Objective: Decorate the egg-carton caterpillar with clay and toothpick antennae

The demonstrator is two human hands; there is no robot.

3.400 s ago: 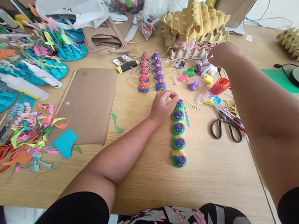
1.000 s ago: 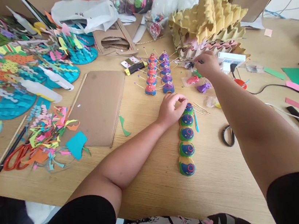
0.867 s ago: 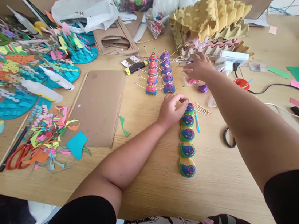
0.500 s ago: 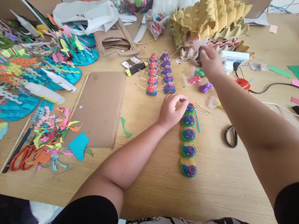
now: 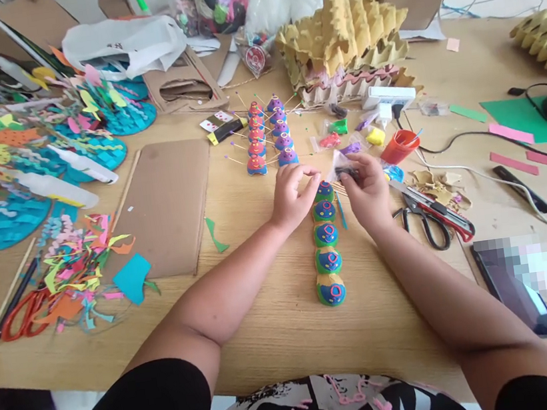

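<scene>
My right hand (image 5: 368, 189) grips a small clear plastic bag (image 5: 338, 164) with a dark lump, perhaps clay, inside. Just left of the bag is my left hand (image 5: 292, 196), its thumb and forefinger pinched together; whatever may be between them is too small to make out. Below both hands runs a row of blue-and-green painted egg-carton cups (image 5: 326, 233) with red rings and yellow dots. Thin wooden sticks lie partly hidden by my right hand, beside a blue clay tool (image 5: 341, 211). Farther back stand finished red figures (image 5: 256, 147) and purple figures (image 5: 284, 142) with pins stuck in them.
Egg cartons (image 5: 342, 34) are stacked at the back. Bagged clay (image 5: 329, 140) lies before them. To the right are a red cup (image 5: 399, 146), a box cutter (image 5: 438, 210), black-handled scissors (image 5: 433, 231) and a phone (image 5: 516, 287). Cardboard (image 5: 168, 209) and paper scraps (image 5: 75, 271) lie left.
My right hand has come back from near the egg cartons toward my left hand, bringing the small bag. The view has shifted right. My left hand stays by the top of the row.
</scene>
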